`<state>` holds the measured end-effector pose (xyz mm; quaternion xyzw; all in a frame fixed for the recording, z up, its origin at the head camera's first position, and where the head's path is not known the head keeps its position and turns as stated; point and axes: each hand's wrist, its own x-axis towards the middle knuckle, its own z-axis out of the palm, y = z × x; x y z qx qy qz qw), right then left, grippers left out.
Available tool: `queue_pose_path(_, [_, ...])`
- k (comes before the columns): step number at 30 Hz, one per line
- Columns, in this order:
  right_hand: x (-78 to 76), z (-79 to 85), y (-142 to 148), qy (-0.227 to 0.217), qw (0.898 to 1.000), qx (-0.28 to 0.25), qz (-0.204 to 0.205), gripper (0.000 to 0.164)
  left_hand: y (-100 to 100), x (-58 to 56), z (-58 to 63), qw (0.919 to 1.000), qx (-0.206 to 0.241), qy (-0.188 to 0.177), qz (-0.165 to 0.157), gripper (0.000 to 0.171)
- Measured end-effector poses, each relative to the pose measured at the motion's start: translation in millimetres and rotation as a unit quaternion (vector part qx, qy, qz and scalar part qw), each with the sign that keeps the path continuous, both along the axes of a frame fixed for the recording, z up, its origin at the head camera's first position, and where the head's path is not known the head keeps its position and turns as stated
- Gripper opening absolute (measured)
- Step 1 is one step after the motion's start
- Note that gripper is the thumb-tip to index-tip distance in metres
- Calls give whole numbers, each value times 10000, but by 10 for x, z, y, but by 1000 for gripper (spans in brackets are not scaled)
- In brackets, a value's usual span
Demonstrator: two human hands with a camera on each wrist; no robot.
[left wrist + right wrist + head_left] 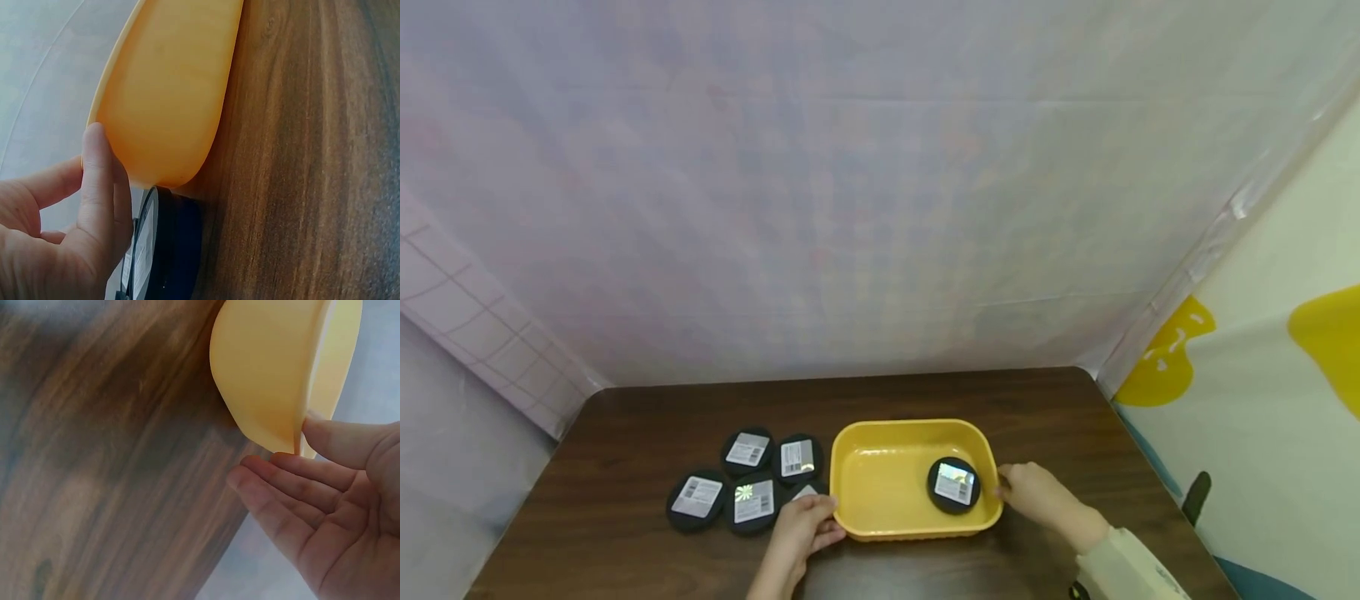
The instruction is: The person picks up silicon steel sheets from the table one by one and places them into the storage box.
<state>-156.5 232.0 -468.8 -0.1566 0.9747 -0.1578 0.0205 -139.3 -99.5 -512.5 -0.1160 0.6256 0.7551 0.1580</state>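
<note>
A yellow plastic basin [880, 521] with rounded corners sits on the table between my hands. My left hand [802, 527] pinches its rim at the left front corner, thumb and fingers on either side. At the opposite end, my right hand [1036, 493] pinches the right rim; in the right wrist view the thumb lies over the edge and the other fingers are under it. Inside, toward the right, lies one black round disc [953, 485] with a white barcode label. Another thick black disc [172, 250] is right beside my left fingers, partly hidden by that hand.
Several similar labelled black discs [752, 504] lie grouped on the table left of the basin. The dark wood table [1037, 400] ends at a sheet-covered wall [850, 250] at the back. A dark handle-like object [1197, 497] shows past the right edge.
</note>
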Motion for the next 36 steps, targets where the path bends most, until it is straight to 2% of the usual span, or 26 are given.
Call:
queue_pose_path(5, [17, -44, 2, -175, 9977, -249, -603, 8, 9, 10, -2, 10000, 5, 63, 12, 33])
queue_pose_path(11, [52, -98, -5, -163, 9916, -672, -1094, 11, 7, 21, 21, 10000, -19, 69, 34, 34])
queue_pose_path(13, [70, -120, -10, -309, 9862, -991, -1291, 11, 3, 25, 22, 10000, -33, 58, 49, 34])
queue_pose_path(15, [94, -144, -13, -537, 9766, -1422, -1519, 12, -2, 29, 18, 10000, -43, 75, 49, 33])
queue_pose_path(17, [118, -171, -13, -840, 9603, -2032, -1718, 12, -5, 31, 11, 9999, -42, 105, 31, 34])
queue_pose_path(19, [133, -192, -16, -1193, 9357, -2696, -1938, 13, -4, 30, 8, 9999, -39, 134, 3, 34])
queue_pose_path(22, [136, -227, -17, -1709, 8861, -3668, -2262, 15, 3, 25, 5, 9999, -53, 163, 1, 33])
queue_pose_path(24, [133, -240, -18, -1953, 8545, -4119, -2490, 17, 8, 23, 5, 9998, -84, 182, 33, 32])
queue_pose_path(26, [129, -244, -18, -2121, 8304, -4442, -2611, 19, 9, 23, 7, 9997, -114, 202, 75, 31])
queue_pose_path(27, [128, -248, -16, -2179, 8229, -4544, -2623, 20, 8, 24, 8, 9997, -121, 205, 92, 31])
queue_pose_path(29, [132, -255, -4, -2293, 8152, -4666, -2553, 22, 9, 27, 12, 9997, -128, 199, 106, 31])
queue_pose_path(36, [150, -280, 55, -2626, 7922, -5065, -2168, 22, 3, 28, 13, 9999, -79, 105, 68, 31])
